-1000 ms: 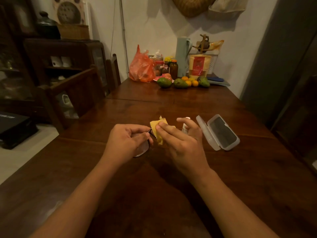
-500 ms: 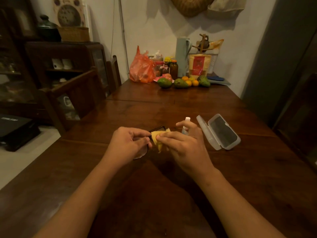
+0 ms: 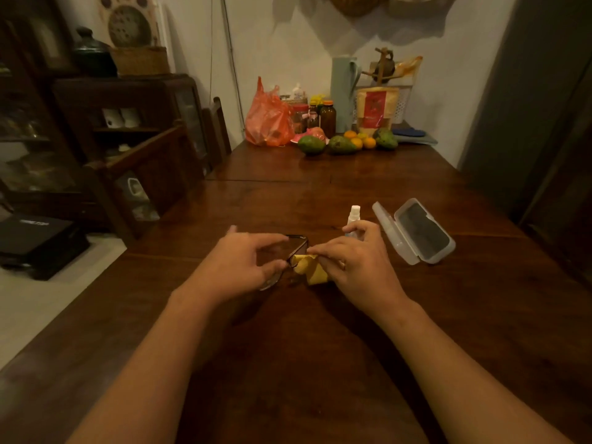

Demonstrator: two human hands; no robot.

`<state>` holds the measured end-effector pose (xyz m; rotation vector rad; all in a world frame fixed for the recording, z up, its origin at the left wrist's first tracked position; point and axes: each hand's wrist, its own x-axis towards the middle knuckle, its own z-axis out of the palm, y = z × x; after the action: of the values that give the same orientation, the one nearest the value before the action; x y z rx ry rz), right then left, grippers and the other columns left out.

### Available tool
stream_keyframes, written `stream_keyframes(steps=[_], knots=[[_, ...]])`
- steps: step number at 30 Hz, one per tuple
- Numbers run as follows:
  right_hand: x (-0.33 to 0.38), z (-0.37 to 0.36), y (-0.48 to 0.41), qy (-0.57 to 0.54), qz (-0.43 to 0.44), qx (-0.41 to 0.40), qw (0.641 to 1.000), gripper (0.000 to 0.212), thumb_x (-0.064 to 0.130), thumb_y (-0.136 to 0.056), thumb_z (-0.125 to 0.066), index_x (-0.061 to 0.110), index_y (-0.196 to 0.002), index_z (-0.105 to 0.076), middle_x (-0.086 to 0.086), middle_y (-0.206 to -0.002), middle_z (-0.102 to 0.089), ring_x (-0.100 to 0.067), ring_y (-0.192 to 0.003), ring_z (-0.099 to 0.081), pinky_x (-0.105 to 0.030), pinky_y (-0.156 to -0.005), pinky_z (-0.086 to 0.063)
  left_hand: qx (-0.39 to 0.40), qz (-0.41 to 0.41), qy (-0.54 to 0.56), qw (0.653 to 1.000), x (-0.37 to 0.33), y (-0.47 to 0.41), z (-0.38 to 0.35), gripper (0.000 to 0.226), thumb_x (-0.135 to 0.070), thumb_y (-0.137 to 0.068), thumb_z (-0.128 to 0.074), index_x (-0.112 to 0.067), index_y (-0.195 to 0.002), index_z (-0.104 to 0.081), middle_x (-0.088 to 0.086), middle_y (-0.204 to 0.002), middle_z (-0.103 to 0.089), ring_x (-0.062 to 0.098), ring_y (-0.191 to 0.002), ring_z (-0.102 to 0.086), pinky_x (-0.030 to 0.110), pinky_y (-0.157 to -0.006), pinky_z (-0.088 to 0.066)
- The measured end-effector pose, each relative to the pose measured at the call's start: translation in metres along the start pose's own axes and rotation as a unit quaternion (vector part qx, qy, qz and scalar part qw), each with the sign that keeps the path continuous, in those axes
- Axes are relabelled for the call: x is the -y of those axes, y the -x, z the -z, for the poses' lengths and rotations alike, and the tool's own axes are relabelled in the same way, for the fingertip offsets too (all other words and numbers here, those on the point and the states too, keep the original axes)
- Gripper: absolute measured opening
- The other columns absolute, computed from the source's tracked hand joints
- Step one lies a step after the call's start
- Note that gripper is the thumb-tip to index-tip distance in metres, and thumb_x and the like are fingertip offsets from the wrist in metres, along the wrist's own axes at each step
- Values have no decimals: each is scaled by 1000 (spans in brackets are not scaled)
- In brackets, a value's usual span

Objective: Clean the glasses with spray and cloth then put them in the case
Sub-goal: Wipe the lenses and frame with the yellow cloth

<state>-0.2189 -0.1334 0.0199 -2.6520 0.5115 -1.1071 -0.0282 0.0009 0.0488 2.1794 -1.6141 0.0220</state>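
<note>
Dark-framed glasses (image 3: 296, 246) are held just above the wooden table (image 3: 320, 347) in front of me. My left hand (image 3: 238, 262) grips them by one lens rim, its fingers spread over the frame. My right hand (image 3: 355, 262) pinches a folded yellow cloth (image 3: 312, 269) against the other lens. A small white spray bottle (image 3: 353, 216) stands just behind my right hand. To its right lies the clear glasses case (image 3: 416, 233), lid open, with a dark lining.
At the table's far end are an orange plastic bag (image 3: 267, 121), jars, avocados (image 3: 310, 144), oranges, a pale jug (image 3: 342, 91) and a snack pouch. A wooden chair (image 3: 217, 133) and dark cabinets (image 3: 121, 123) stand on the left.
Both hands have shifted a little away from me. My left fingers have spread out over the frame, and the cloth has turned downward under my right fingers. The spray bottle now shows fully.
</note>
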Motion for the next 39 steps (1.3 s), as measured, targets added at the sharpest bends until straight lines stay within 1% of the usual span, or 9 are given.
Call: stream_keyframes(steps=[2,5,12,16,21,27,33,36,39], knots=[[1,-1,1,-7,-10,5,1000,24,23,-86,-72,27,-109,-74,11,-102,-73,-21,-118,-36,-46,-89,-39,41,-3,-99,994,9,7,12,54,-63,-79,-60,-51,-130,-49,-16,-125,-65,3,-129,-47,59,-109,20],[2,-2,1,-17,-22,14,1000,22,24,-88,-72,28,-110,-74,12,-102,-72,-22,-118,-37,-45,-90,-38,102,16,-155,982,10,13,21,51,-67,-75,-64,-54,-123,-53,-11,-143,-52,4,-144,-23,59,-100,31],[5,-2,1,-26,-32,20,999,24,24,-89,-71,29,-111,-74,13,-103,-72,-20,-119,-33,-40,-89,-34,48,13,-24,998,7,11,22,19,-40,-76,-77,-36,-94,-71,-9,-104,-74,12,-119,-58,46,-119,-7],[6,-2,0,-37,-29,12,999,24,25,-89,-70,29,-112,-73,13,-104,-71,-17,-118,-32,-43,-91,-36,-7,-12,-4,1000,5,12,23,18,-33,-76,-78,-27,-93,-75,-5,-89,-76,8,-114,-57,39,-117,-23],[15,-5,-1,-49,-17,-65,997,25,26,-88,-68,27,-112,-73,12,-103,-72,-13,-118,-30,-42,-90,-36,-89,-25,70,993,-4,14,21,15,-23,-75,-80,-22,-90,-78,-15,-80,-71,0,-85,-66,18,-78,-51],[34,-5,-6,26,18,-154,988,21,29,-90,-68,25,-110,-73,10,-102,-72,-29,-120,-46,-43,-88,-35,-161,-24,181,970,-24,14,16,12,-14,-77,-78,-23,-85,-78,-18,-79,-73,-2,-76,-69,16,-67,-53],[37,-6,-3,63,109,-108,986,29,36,-93,-59,22,-115,-73,0,-114,-68,-33,-125,-37,-33,-86,-30,-216,4,230,949,-33,14,17,20,-6,-80,-74,-25,-83,-75,-20,-73,-70,-4,-68,-67,9,-58,-49],[28,-2,-2,49,110,-63,991,33,36,-94,-55,22,-119,-71,-1,-116,-67,-37,-127,-40,-45,-74,-49,-234,21,265,935,-28,14,19,15,-5,-79,-75,-19,-79,-77,-13,-72,-73,0,-67,-69,13,-61,-52],[21,1,-5,56,74,-56,994,37,36,-94,-51,18,-119,-71,-2,-116,-68,-39,-124,-46,-55,-79,-48,-242,21,282,928,-28,15,22,14,-6,-78,-75,-21,-81,-76,-14,-74,-73,1,-69,-70,11,-61,-51]])
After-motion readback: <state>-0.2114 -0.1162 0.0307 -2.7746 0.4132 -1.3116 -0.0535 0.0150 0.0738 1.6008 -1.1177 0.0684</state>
